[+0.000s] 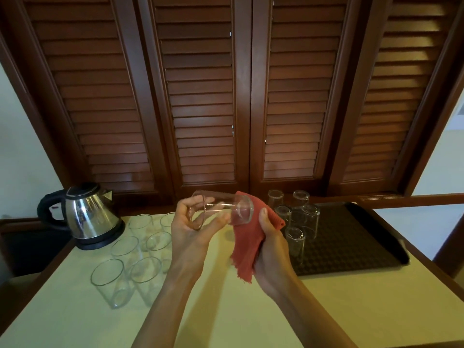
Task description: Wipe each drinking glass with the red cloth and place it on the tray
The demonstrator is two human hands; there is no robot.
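1. Unwiped glasses (125, 249) stand upright beside the kettle (90, 217), left of the work.
2. Left hand (190, 232) grips the held glass (221, 209) at its rim, on its side above the table (251, 310).
3. Right hand (268, 242) clutches the red cloth (248, 247) against the glass base; wiping in hand.
4. Next judged: invert onto the tray (364, 242), where room lies right of five inverted glasses (296, 237).

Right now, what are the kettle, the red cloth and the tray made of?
The kettle looks like polished steel: mirror-shiny, with a black, probably plastic, handle. The red cloth is woven fabric with a frayed edge. The tray seems dark, matte plastic or rubber with a bumpy pattern.
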